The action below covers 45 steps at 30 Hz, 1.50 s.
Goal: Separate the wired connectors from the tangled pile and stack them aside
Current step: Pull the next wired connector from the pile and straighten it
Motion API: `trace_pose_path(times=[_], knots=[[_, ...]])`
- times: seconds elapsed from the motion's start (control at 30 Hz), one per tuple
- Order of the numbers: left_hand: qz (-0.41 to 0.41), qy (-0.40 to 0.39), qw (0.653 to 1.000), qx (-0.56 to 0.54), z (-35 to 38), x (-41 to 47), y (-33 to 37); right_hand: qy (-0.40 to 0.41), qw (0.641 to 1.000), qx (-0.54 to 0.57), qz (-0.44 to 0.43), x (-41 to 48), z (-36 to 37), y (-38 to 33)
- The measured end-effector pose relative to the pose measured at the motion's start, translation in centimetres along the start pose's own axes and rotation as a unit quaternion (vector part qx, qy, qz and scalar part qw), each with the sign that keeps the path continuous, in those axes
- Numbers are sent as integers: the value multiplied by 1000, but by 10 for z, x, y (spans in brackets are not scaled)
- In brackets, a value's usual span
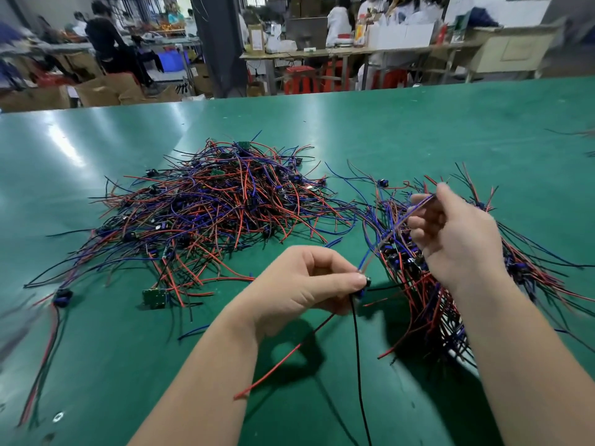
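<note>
Left hand (302,284) is pinching one connector (363,289) between thumb and fingertips, lifted off the table (418,130). Grip is sitting on the small dark body, not the wires, probably so the leads are hanging free and not snagging.

Red lead (289,352) is trailing down and back toward the left wrist. Black lead (357,349) is dropping straight below the fingertips toward the near edge.

Right hand (457,239) is raised, with finger and thumb pinching the far end of the blue lead (396,226). That lead is running taut from the connector up to the right fingertips. It looks like the hands are drawing it out straight, so the piece lies flat with the others. Whether a second lead is in the same pinch, cannot tell: motion blur.

Pile (219,207) is lying ahead of and outward from the left hand, apart from it. None of its wires are visibly catching the held piece, so the connector appears to be free of the tangle.

Stack (428,304) is lying directly under the right hand and forearm, just beside the left fingertips. Its leads are fanning roughly one way, with bodies bunched beneath the right palm.

Judgement: the piece is being held almost over its drop spot, and only a short move toward the right wrist is needed.

A small green board (154,297) is lying outward of the left wrist, at the pile's near fringe.
</note>
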<state>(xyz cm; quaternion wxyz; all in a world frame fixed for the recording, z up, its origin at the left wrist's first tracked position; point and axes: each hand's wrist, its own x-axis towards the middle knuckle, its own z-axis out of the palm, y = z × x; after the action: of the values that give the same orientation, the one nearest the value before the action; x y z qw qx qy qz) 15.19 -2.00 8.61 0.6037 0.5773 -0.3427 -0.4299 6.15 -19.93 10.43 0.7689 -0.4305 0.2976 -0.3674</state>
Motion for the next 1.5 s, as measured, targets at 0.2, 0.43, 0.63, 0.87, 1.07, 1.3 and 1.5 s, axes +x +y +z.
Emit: trace_pose_path(times=[0.2, 0.43, 0.63, 0.87, 1.07, 1.3, 1.5], knots=[[56, 68, 949, -301, -4, 0, 17, -149, 980, -123, 40, -6, 7, 17], [24, 130, 898, -420, 3, 8, 13, -315, 934, -139, -93, -34, 27, 41], [-1, 172, 876, -450, 13, 11, 8, -295, 937, -112, -148, -41, 32, 45], [44, 124, 945, -300, 20, 10, 0, -244, 967, 73, 3, -38, 34, 37], [57, 55, 964, -253, 15, 10, 1, -323, 938, 56, 110, -33, 22, 14], [37, 140, 986, -77, 15, 10, -6, -264, 952, -139, 70, -20, 14, 22], [-72, 76, 994, -12, 17, 8, -12, -195, 975, -96, 52, -8, 3, 9]])
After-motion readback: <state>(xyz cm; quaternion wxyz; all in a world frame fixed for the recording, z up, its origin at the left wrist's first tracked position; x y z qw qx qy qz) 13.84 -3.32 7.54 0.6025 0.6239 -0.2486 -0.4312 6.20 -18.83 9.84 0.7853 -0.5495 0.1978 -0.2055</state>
